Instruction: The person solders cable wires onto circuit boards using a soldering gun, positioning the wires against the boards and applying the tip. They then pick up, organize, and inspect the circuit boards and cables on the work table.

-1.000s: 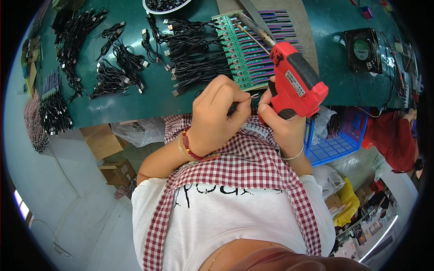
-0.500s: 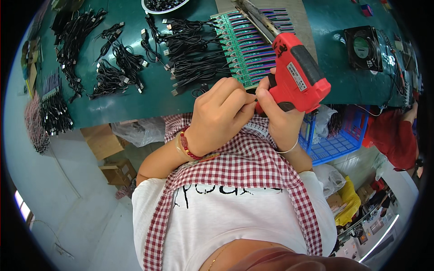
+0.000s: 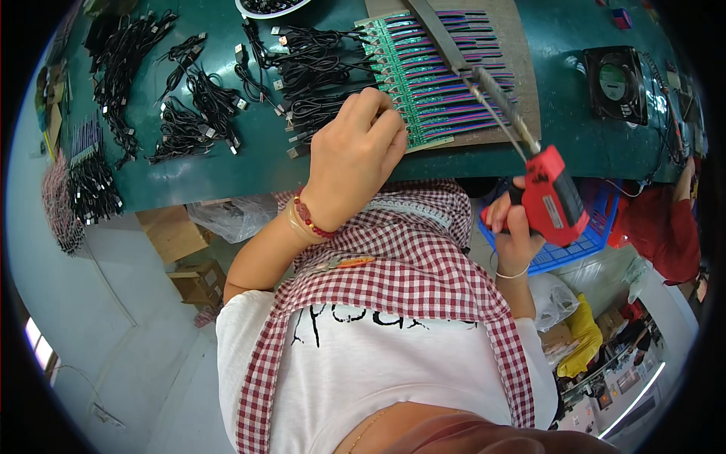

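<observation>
The green table [image 3: 227, 163] carried every item in view. On a brown mat [image 3: 522, 45] at its far edge lay a rack of green circuit strips [image 3: 431, 83], each strip bearing purple and red wires, set side by side in one even row. To the left of the rack lay bundles of black cables [image 3: 189, 113], some loose, some tied; a small black fan [image 3: 616, 79] stood well to the right.

The red soldering gun [image 3: 556, 197] was held in the right hand [image 3: 514, 227], whose fingers were closed round its grip, just off the near edge of the table; its long metal barrel reached up and across the rack. The gun appeared rigid and moderately heavy, and was best held by the grip alone, since the barrel was probably hot.

The left hand [image 3: 355, 159] rested at the near left corner of the rack, fingertips drawn together on the strip ends; whether they pinched a cable plug could not be told. The strips appeared thin, light and easily bent, with fine joints likely to be fragile. They were best steadied by the edges, and the limp cables taken at the plug.
</observation>
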Demonstrator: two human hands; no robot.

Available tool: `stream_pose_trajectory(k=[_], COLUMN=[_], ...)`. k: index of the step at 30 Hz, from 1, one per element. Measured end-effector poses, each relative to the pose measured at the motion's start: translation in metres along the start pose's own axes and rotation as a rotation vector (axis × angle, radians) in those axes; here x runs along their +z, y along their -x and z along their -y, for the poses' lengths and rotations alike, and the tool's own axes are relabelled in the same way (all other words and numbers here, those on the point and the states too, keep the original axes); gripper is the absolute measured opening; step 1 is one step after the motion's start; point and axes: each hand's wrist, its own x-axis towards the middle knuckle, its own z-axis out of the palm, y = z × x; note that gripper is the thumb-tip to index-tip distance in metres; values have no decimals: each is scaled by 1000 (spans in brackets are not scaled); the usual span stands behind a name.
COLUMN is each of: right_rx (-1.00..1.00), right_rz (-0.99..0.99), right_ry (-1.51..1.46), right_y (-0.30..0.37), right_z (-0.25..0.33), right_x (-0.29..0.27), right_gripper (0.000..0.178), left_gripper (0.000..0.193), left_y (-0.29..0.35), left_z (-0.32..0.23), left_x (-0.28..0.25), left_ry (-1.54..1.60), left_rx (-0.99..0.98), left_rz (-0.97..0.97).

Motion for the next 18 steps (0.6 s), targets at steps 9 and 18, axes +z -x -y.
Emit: stream_pose_trajectory(k=[9,18], right_rx=[137,123], right_rz=[158,145], right_ry=[164,356], right_y=[45,50], right_z=[-18,-32], right_x=[-39,-50], right_gripper=[41,21], left_gripper=[15,15], left_y=[3,3], left_z=[0,-2], left_x=[5,4], left_ry=[-94,-92], left_rx=[56,39], left_rz=[-22,-8])
